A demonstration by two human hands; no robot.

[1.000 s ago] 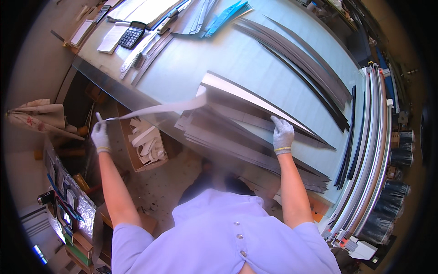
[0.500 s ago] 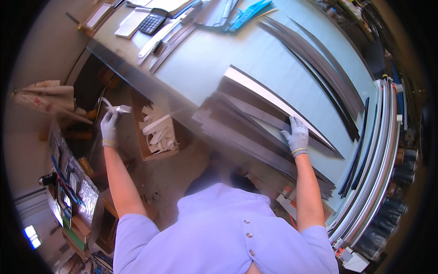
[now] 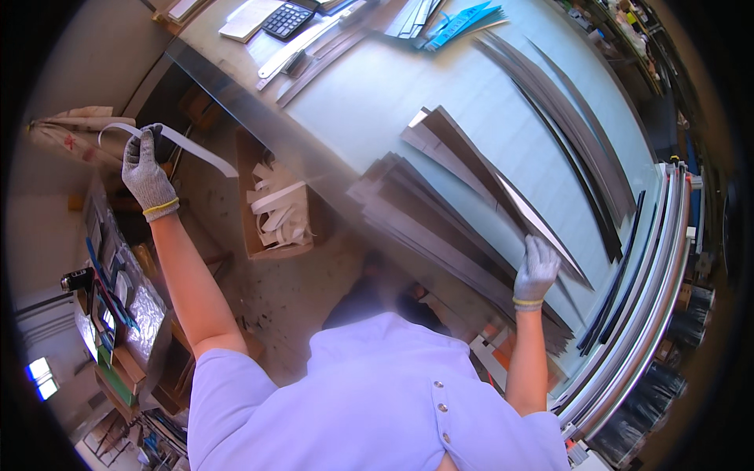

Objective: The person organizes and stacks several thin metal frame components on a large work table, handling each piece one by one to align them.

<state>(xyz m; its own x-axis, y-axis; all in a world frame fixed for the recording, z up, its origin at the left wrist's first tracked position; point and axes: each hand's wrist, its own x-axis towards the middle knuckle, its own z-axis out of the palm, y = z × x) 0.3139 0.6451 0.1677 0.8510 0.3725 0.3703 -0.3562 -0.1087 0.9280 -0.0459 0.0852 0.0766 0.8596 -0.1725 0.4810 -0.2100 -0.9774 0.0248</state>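
Observation:
My left hand (image 3: pixel 149 174), in a grey knit glove, is closed on a long white strip (image 3: pixel 192 149). The strip curls over on one side and hangs out toward the box on the other. My right hand (image 3: pixel 539 271), gloved too, has its fingers bent together at the near end of a dark grey strip (image 3: pixel 479 165), which lies tilted over a pale-faced strip (image 3: pixel 530 213) on the table. Partly under my right wrist fans a stack of dark grey strips (image 3: pixel 432 220) along the table's near edge.
A cardboard box (image 3: pixel 250 228) of white strips stands below the table's edge (image 3: pixel 228 102). More dark strips (image 3: pixel 581 133) lie farther back. A calculator (image 3: pixel 287 20), rulers (image 3: pixel 302 51) and blue pieces (image 3: pixel 463 25) sit at the far left. Long rods (image 3: pixel 667 282) line the right edge.
My left hand has risen leftward, drawing the white strip out longer. My right hand has moved slightly nearer and lost its flat pose; the dark strip beside it has swung across the pale one.

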